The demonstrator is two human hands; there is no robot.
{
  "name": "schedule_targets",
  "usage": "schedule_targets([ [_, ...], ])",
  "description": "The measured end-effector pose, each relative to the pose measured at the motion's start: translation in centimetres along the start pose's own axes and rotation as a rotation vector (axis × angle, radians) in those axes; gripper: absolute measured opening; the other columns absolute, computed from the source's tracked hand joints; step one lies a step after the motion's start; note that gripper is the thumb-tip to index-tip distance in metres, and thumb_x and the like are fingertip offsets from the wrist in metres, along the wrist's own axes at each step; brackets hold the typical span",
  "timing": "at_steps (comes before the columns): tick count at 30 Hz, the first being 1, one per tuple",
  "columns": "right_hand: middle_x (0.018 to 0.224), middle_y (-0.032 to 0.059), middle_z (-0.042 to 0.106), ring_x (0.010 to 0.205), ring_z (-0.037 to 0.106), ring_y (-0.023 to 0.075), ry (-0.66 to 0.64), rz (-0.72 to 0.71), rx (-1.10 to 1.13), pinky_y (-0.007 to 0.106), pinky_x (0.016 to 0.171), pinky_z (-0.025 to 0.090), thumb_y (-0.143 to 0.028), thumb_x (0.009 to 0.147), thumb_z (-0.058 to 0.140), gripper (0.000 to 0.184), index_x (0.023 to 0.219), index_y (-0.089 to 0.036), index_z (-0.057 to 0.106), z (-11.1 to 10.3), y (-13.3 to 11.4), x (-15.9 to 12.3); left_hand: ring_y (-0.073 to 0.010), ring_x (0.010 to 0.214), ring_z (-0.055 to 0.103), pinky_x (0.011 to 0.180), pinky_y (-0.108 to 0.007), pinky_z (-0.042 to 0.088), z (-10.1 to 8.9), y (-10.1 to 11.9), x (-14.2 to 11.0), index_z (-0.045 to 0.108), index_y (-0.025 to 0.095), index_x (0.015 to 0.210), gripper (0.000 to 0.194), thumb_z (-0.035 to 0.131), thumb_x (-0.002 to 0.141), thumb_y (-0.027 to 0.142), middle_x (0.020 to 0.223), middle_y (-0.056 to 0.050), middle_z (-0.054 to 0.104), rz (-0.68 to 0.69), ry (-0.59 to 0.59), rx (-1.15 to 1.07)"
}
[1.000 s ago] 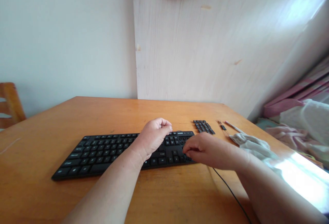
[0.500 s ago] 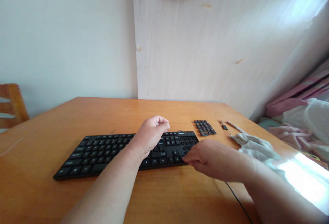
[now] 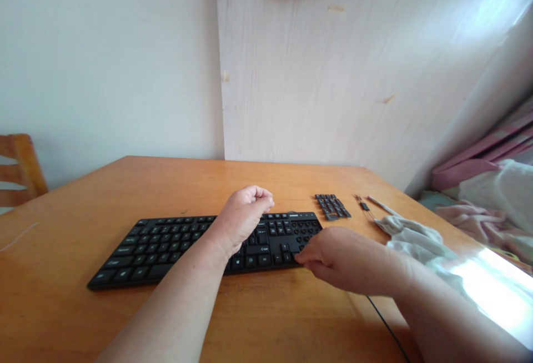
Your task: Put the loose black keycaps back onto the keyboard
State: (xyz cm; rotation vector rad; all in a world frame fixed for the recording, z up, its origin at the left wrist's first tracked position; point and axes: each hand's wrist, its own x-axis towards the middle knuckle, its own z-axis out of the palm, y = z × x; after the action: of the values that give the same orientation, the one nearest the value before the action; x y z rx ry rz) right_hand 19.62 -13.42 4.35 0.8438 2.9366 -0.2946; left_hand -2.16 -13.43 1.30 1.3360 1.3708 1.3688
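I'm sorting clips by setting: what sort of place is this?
Probably a room in a home: a wooden table bearing a keyboard, a wooden chair at the left, and pink and white fabrics bunched at the right.

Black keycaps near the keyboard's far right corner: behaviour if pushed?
The keycaps are probably light, being small. They'd likely spread apart rather than slide as one block, since they seem to lie unattached on the table. Rolling looks unlikely given their squarish shapes.

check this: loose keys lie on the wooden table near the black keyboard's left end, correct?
The end is wrong: the head view shows the loose keys on the wooden table near the right end of the black keyboard, not the left.
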Motion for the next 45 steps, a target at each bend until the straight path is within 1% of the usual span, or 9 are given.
schedule_targets([
  [3,0.079,0.0013,0.072,0.074,0.062,0.0147,0.024,-0.013,0.019,0.024,0.065,0.037,-0.019,0.088,0.045,0.027,0.080,-0.022,0.071,0.1,-0.2,0.1,-0.0181,0.086,0.064,0.082,-0.032,0.047,0.0,0.0,0.0,0.065,0.015,0.088,0.019,0.063,0.079,0.032,0.087,-0.006,0.070,0.006,-0.002,0.001],
  [7,0.088,0.0025,0.073,0.077,0.062,0.0148,0.095,-0.028,0.053,0.024,0.066,0.038,-0.018,0.087,0.046,0.028,0.089,-0.023,0.073,0.3,-0.8,0.3,-0.0176,0.085,0.064,0.083,-0.032,0.047,0.1,0.0,0.0,0.065,0.015,0.088,0.018,0.062,0.079,0.031,0.086,-0.005,0.070,0.017,-0.004,-0.014],
  [13,0.087,0.0026,0.072,0.075,0.060,0.0139,0.091,-0.033,0.059,0.023,0.064,0.037,-0.017,0.087,0.046,0.026,0.084,-0.021,0.071,0.5,-1.2,0.5,-0.0188,0.085,0.065,0.083,-0.034,0.048,0.0,0.2,0.0,0.065,0.015,0.087,0.018,0.063,0.078,0.031,0.086,-0.006,0.070,0.006,0.004,-0.015],
  [19,0.084,0.0037,0.070,0.074,0.058,0.0140,0.139,-0.073,0.126,0.024,0.067,0.037,-0.016,0.088,0.048,0.024,0.089,-0.020,0.071,1.3,-1.6,0.8,-0.0191,0.088,0.065,0.085,-0.034,0.048,0.1,0.0,-0.1,0.065,0.016,0.089,0.018,0.061,0.080,0.031,0.090,-0.007,0.071,0.017,-0.007,-0.009],
  [23,0.083,0.0035,0.069,0.074,0.058,0.0141,0.116,-0.104,0.131,0.025,0.067,0.037,-0.015,0.087,0.048,0.023,0.088,-0.020,0.070,1.5,-1.9,1.0,-0.0185,0.087,0.065,0.085,-0.034,0.048,0.1,-0.1,0.0,0.065,0.016,0.088,0.019,0.061,0.080,0.032,0.088,-0.006,0.070,0.021,-0.002,-0.004],
  [30,0.089,0.0027,0.070,0.076,0.059,0.0134,0.135,-0.073,0.097,0.023,0.065,0.036,-0.014,0.086,0.048,0.022,0.088,-0.020,0.069,0.8,-1.6,1.1,-0.0181,0.086,0.065,0.082,-0.032,0.048,0.0,-0.3,0.1,0.065,0.016,0.088,0.019,0.061,0.080,0.033,0.087,-0.005,0.070,0.031,-0.008,0.001],
  [36,0.085,0.0012,0.071,0.074,0.061,0.0141,0.134,0.000,0.064,0.024,0.063,0.036,-0.016,0.087,0.044,0.025,0.088,-0.021,0.069,0.7,-0.6,1.1,-0.0187,0.086,0.064,0.083,-0.033,0.047,-0.1,-0.4,0.1,0.065,0.016,0.088,0.022,0.062,0.079,0.036,0.087,-0.005,0.070,0.059,0.012,0.061],
  [40,0.090,0.0018,0.073,0.078,0.063,0.0155,0.098,-0.007,0.065,0.025,0.066,0.038,-0.016,0.086,0.045,0.028,0.092,-0.023,0.072,0.7,0.2,1.2,-0.0189,0.086,0.064,0.084,-0.034,0.048,-0.2,-0.4,0.2,0.066,0.016,0.089,0.022,0.062,0.078,0.035,0.087,-0.006,0.070,0.045,0.015,0.073],
  [45,0.089,0.0024,0.074,0.078,0.064,0.0163,0.110,0.030,0.073,0.025,0.068,0.041,-0.016,0.085,0.044,0.033,0.096,-0.023,0.074,0.6,0.1,1.1,-0.0183,0.085,0.064,0.084,-0.033,0.048,-0.3,-0.3,0.3,0.066,0.016,0.089,0.022,0.061,0.079,0.034,0.088,-0.006,0.070,0.050,0.014,0.073],
])
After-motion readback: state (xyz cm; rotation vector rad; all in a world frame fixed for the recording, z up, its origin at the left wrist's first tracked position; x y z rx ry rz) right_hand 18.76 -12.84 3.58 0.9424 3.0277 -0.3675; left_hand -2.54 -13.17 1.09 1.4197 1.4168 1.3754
